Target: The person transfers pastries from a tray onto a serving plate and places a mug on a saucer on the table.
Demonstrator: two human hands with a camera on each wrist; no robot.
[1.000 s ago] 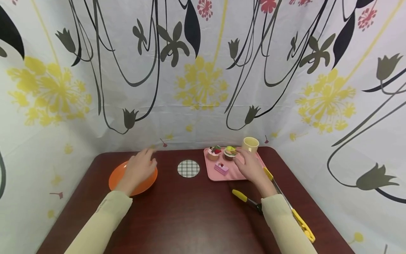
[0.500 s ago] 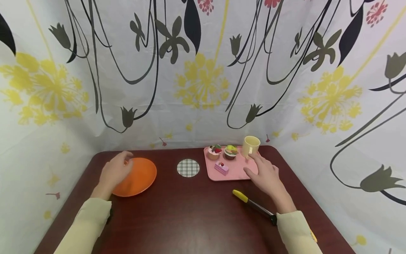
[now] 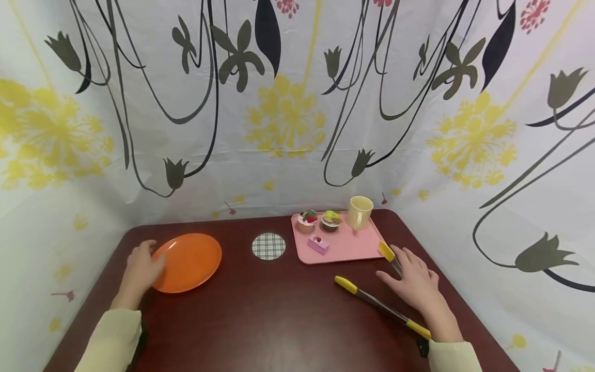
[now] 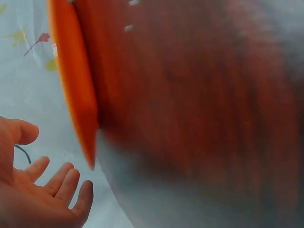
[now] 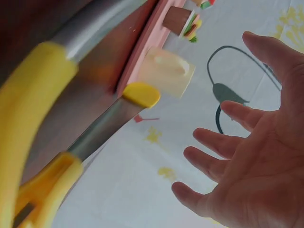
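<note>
My left hand (image 3: pixel 141 268) lies at the left edge of an orange plate (image 3: pixel 192 263), its thumb overlapping the rim. In the left wrist view its fingers (image 4: pixel 61 183) are loosely bent and hold nothing; the plate (image 4: pixel 73 76) appears edge-on beside them. On the right, my right hand (image 3: pixel 416 281) hovers over spread tongs (image 3: pixel 381 306) with yellow tips and handles and metal arms, partly covering the farther arm. The right wrist view shows its fingers (image 5: pixel 213 142) apart and relaxed, away from the tongs (image 5: pixel 107 128).
A pink tray (image 3: pixel 344 245) at the back right bears two toy cupcakes (image 3: pixel 331 221), a toy cake slice (image 3: pixel 318 245) and a cream mug (image 3: pixel 360 213). A round checked coaster (image 3: pixel 268 246) lies between plate and tray. Patterned curtain (image 3: pixel 288 170) surrounds the dark table (image 3: pixel 279 320).
My left hand has moved left off the plate to its edge. My right hand has drawn back from above the tray, to the right and nearer, over the tongs.
</note>
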